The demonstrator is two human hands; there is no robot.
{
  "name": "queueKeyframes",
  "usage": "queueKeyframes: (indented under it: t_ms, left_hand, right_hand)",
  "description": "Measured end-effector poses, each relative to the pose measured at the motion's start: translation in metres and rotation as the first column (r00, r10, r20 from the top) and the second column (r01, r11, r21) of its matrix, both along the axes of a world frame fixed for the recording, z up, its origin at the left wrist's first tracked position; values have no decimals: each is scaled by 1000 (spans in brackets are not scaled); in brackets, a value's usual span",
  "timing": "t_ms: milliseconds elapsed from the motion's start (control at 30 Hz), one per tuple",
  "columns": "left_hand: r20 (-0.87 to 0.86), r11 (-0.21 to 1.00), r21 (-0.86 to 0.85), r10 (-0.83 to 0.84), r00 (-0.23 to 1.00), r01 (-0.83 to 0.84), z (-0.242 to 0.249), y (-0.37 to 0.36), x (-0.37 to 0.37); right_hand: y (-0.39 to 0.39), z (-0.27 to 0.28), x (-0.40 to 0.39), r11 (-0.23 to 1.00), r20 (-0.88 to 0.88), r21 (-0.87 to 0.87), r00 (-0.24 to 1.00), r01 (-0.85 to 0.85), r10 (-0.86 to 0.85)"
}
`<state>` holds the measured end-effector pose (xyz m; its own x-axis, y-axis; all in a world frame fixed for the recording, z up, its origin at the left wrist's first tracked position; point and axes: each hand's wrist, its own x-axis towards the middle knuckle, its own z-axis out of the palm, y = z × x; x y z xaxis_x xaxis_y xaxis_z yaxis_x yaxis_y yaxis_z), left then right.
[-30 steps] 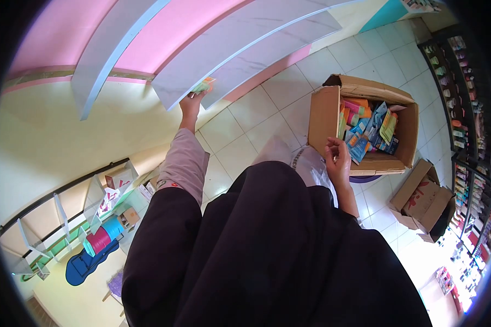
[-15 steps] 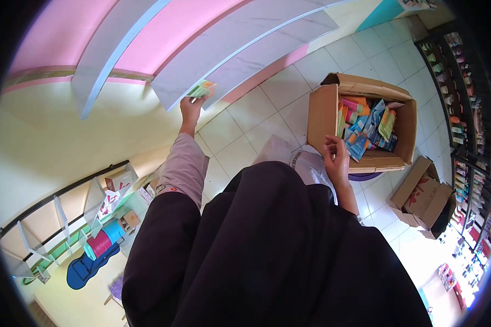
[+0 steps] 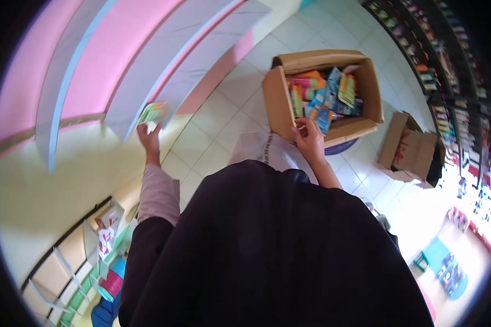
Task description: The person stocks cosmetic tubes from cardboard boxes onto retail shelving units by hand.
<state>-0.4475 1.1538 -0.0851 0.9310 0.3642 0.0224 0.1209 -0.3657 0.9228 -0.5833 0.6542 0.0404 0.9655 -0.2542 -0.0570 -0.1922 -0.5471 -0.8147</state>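
Observation:
My left hand (image 3: pixel 150 139) reaches to the lower grey shelf on the left, its thumb and fingers spread. Just beyond the fingertips, a green and yellow packet (image 3: pixel 154 111) rests at the shelf's edge; contact is too blurred to make out. My right hand (image 3: pixel 310 140) is at the near wall of a large cardboard box (image 3: pixel 281 103), its fingers loosely bent and nothing visible in them. Inside that box lie several tubes and packets, among them a blue packet (image 3: pixel 323 119), a yellow packet (image 3: pixel 346 90) and a pink and orange tube (image 3: pixel 306 83).
Another grey shelf (image 3: pixel 65 82) runs along the pink wall. A smaller opened cardboard box (image 3: pixel 409 150) stands on the white tiled floor (image 3: pixel 210 128). Dark racks (image 3: pixel 420 60) full of small goods line the right side. Translucent plastic (image 3: pixel 251 147) lies before my body.
My view has swung, so the shelves and box sit further left. My left hand has let go of the packet and drawn slightly back. My right hand has shifted along the box's near wall.

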Motion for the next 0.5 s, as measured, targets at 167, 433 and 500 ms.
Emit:
queueKeyframes:
  t_ms: [167,433,500]
  left_hand:
    - [12,996,88,33,999,-34,4,0,-23]
    - [-192,984,-21,171,966,-178,18,-79,-94]
    - [-245,993,11,119,962,-120,24,-110,-115]
  right_hand:
    - [-67,-25,11,976,-124,-126,973,178,-193]
    - [-161,-90,38,872,-282,-460,903,169,-324]
    - [-176,-92,48,851,-275,-461,871,252,-407]
